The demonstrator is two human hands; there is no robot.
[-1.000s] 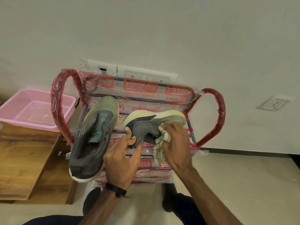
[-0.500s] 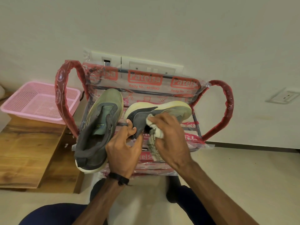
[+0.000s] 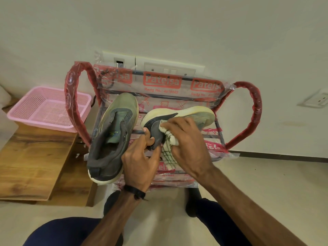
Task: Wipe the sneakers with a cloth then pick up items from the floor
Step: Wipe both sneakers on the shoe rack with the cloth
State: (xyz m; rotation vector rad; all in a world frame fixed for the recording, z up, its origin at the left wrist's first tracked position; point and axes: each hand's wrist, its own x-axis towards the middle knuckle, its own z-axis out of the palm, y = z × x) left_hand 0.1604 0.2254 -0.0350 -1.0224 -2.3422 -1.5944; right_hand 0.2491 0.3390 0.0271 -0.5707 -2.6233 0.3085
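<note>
Two grey-green sneakers lie on a plastic-wrapped red rack (image 3: 252, 110). The left sneaker (image 3: 113, 137) rests upright, toe toward the wall. The right sneaker (image 3: 184, 116) is tipped on its side, pale sole facing the wall. My left hand (image 3: 142, 160) grips that sneaker's dark heel collar between thumb and fingers. My right hand (image 3: 188, 139) holds a checked white cloth (image 3: 169, 150) bunched against the sneaker's side near the heel; the cloth's loose end hangs below the hand.
A pink mesh basket (image 3: 48, 110) sits on a low wooden table (image 3: 35, 162) at the left. White switch plates (image 3: 168, 68) are on the wall behind the rack, another socket (image 3: 316, 102) at the right. My knees and pale floor (image 3: 266, 183) are below.
My right hand slid the cloth along the tipped sneaker's side from mid-shoe toward the heel. My left hand keeps its hold on the heel. The camera has shifted slightly.
</note>
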